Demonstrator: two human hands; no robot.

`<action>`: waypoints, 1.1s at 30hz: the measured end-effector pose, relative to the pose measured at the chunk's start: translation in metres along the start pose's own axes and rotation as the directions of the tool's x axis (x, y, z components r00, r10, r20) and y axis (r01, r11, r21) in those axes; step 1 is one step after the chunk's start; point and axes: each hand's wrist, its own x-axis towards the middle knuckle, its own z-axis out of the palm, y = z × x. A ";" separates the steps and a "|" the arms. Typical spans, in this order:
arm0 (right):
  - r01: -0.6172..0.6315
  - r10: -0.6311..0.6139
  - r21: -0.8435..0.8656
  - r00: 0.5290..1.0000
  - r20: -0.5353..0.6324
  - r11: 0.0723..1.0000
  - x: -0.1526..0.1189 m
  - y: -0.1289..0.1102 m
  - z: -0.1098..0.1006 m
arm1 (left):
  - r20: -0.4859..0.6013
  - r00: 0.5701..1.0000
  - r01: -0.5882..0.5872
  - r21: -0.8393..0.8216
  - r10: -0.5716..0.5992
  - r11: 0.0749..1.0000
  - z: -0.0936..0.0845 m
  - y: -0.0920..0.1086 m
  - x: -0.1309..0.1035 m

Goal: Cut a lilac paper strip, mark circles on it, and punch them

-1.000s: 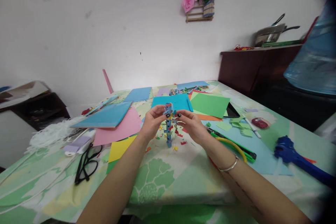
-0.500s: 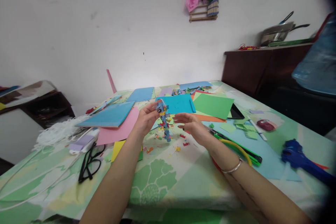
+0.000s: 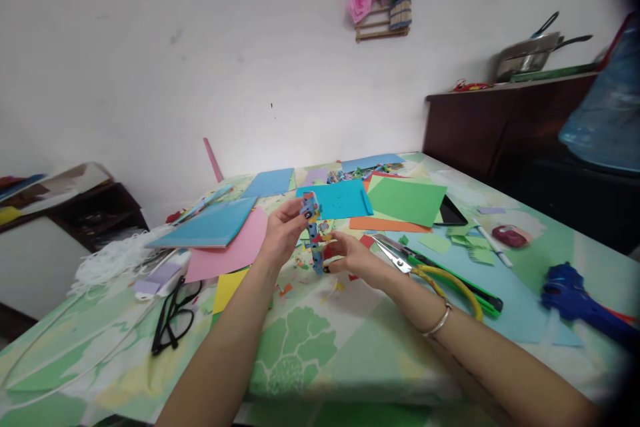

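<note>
A narrow blue piece (image 3: 315,239) dotted with small red, yellow and dark paper bits stands upright above the table, seen nearly edge-on. My left hand (image 3: 283,230) pinches its top between thumb and fingers. Lower down, my right hand (image 3: 353,257) curls its fingers around the right side, the thumb at the bottom end. Colourful paper scraps (image 3: 300,263) lie on the tablecloth beneath and around it. Just right of my right hand are scissors (image 3: 395,253) with yellow handles, partly behind my forearm.
Blue glue gun (image 3: 565,290) at right; green cutter (image 3: 480,297) beside the scissors. Black glasses (image 3: 173,317) lie left of my left arm. Coloured sheets include a green one (image 3: 407,200), a turquoise one (image 3: 340,200) and a pink one (image 3: 225,257). A white cord pile (image 3: 107,263) sits far left.
My right hand has moved left and down, from beside the blue piece onto its lower part. The blue piece has turned a little in my left hand. The scissors' blades have come into view.
</note>
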 end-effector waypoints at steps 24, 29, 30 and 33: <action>0.164 -0.163 0.010 0.984 -0.072 0.986 -0.002 -0.007 0.001 | 0.112 0.990 0.088 0.023 -0.090 0.996 0.007 -0.002 -0.005; 0.175 -0.175 -0.001 0.982 -0.065 0.984 -0.002 -0.006 -0.001 | 0.118 0.992 0.045 0.064 -0.052 0.997 0.009 -0.001 -0.005; 0.179 -0.179 -0.005 0.982 -0.062 0.984 -0.001 -0.005 -0.001 | 0.115 0.992 0.038 0.073 -0.046 0.997 0.009 -0.002 -0.005; 0.191 -0.192 -0.025 0.980 -0.058 0.981 0.003 0.000 -0.002 | 0.097 0.995 0.018 0.100 -0.027 0.995 0.011 -0.003 -0.006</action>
